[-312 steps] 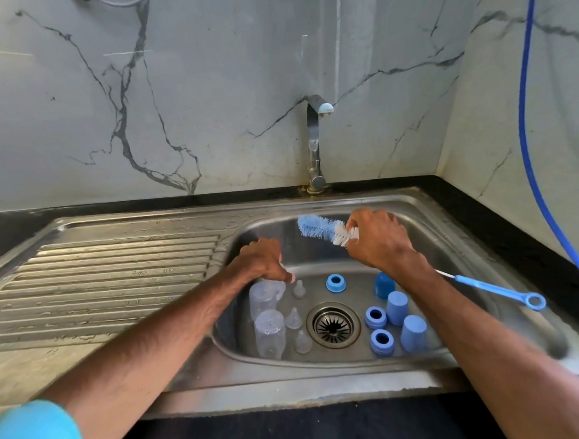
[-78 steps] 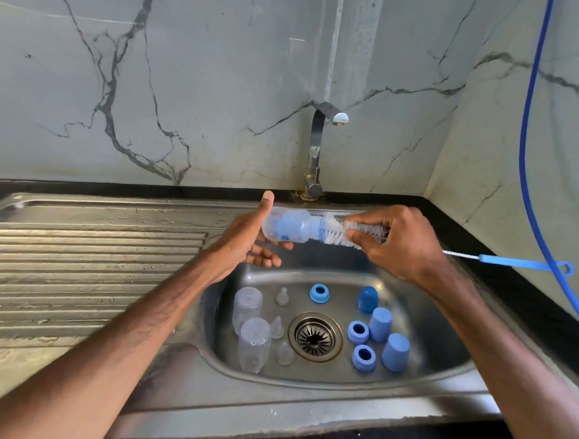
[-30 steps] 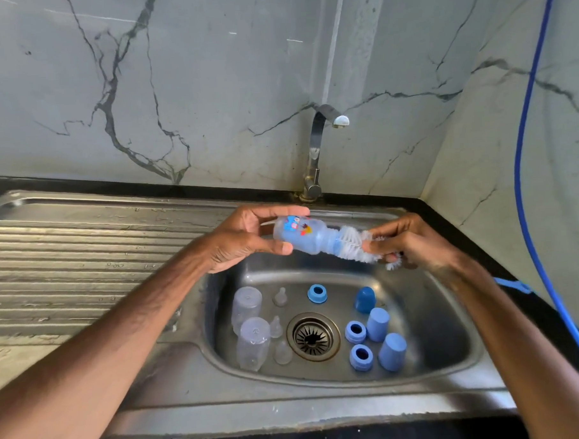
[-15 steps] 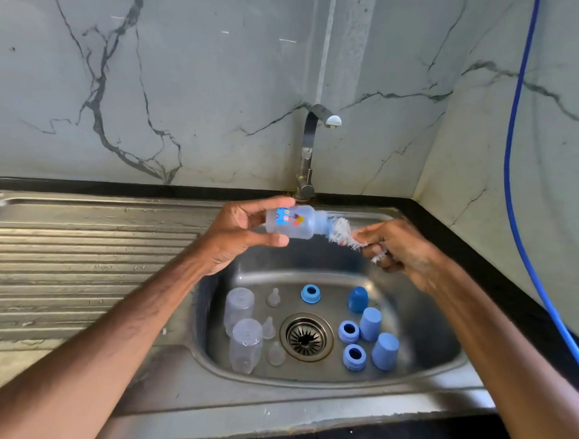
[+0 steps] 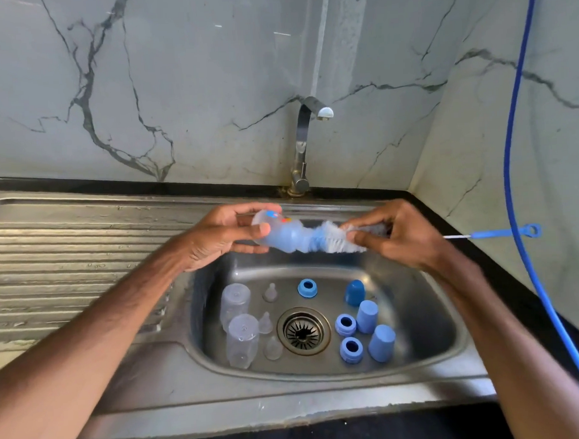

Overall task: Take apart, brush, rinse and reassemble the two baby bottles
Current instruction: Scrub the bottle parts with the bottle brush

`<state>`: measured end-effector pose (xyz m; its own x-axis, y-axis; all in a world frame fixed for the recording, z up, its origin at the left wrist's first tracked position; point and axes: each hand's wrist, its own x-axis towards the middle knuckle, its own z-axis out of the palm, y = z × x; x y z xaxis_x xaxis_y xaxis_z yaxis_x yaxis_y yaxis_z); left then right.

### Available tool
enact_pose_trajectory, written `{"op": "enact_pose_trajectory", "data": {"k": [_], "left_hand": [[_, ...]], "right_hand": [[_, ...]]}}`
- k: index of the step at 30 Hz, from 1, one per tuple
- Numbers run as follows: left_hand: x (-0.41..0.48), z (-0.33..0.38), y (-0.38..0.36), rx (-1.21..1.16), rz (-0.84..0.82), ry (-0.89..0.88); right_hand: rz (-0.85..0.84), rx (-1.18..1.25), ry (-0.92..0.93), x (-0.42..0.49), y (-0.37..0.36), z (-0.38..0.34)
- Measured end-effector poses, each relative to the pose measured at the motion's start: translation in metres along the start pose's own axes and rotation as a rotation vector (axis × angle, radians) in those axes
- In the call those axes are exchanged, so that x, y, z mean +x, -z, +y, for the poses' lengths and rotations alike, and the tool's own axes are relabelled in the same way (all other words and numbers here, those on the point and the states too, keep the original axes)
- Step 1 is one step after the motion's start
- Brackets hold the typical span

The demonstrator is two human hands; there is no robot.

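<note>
Gleaming steel sink [image 5: 418, 316] against marble wall [image 5: 209, 90], black counter [image 5: 503, 276]

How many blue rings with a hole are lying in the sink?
3. One ring lies behind the drain. A second ring and a third ring lie right of the drain, beside the blue caps. None looks hidden.
</note>
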<state>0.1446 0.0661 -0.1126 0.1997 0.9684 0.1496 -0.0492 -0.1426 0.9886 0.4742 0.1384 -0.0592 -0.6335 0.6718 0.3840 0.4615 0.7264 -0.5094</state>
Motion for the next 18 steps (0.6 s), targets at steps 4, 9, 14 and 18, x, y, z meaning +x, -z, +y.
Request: {"op": "enact_pose_trajectory", "data": {"k": [4,9,14,18], "left_hand": [[0.002,0.001,-0.003,-0.010,0.022,-0.034],[0.002,0.003,-0.013,-0.011,0.043,-0.023],[0.001,0.009,-0.013,-0.041,0.074,-0.047],[0.004,0.005,-0.019,-0.044,0.090,-0.039]], "right_hand": [[-0.016,0.092,0.014,0.000,0.001,0.005],[-0.048,0.125,-0.013,0.001,-0.005,-0.001],[0.068,0.240,-0.044,0.001,0.004,0.007],[0.089,0.185,-0.099,0.006,-0.007,0.008]]}}
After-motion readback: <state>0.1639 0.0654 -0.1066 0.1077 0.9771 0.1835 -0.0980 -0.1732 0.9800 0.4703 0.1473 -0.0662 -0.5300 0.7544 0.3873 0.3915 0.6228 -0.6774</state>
